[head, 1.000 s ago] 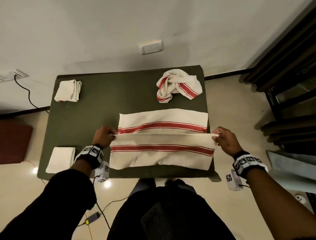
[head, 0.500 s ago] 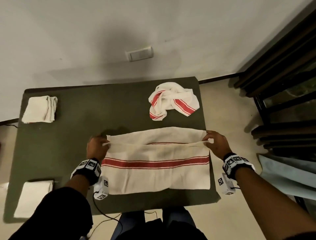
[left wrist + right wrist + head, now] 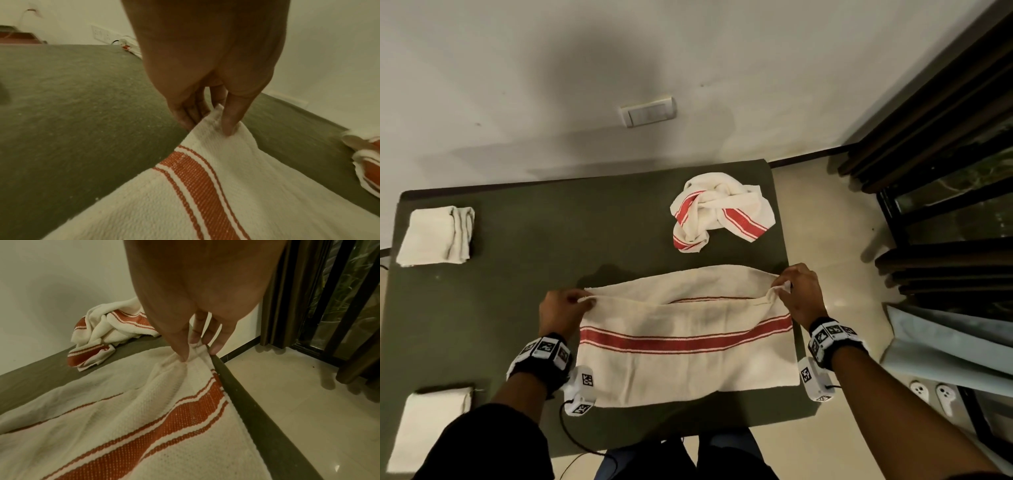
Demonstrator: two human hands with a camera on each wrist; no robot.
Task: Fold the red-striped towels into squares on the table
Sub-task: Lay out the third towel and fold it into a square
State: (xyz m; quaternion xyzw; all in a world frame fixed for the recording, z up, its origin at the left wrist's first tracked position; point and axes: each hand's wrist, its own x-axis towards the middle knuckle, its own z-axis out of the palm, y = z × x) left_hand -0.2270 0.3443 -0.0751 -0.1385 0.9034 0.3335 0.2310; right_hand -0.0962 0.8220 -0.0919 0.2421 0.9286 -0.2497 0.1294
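On green table [image 3: 524,274], near edge at 6 o'clock: red-striped towel [image 3: 688,346] lying doubled over, one red stripe across top layer, second stripe peeking at fold gap. Left hand [image 3: 561,310] pinching top layer's corner at 9 o'clock end, thumb and fingers closed on cloth. Right hand [image 3: 803,294] pinching matching corner at 3 o'clock end, by table edge. Crumpled towel [image 3: 719,212] at 1 o'clock, well apart. Folded white cloth [image 3: 436,236] at 10 o'clock, another folded cloth [image 3: 431,428] at 8 o'clock.
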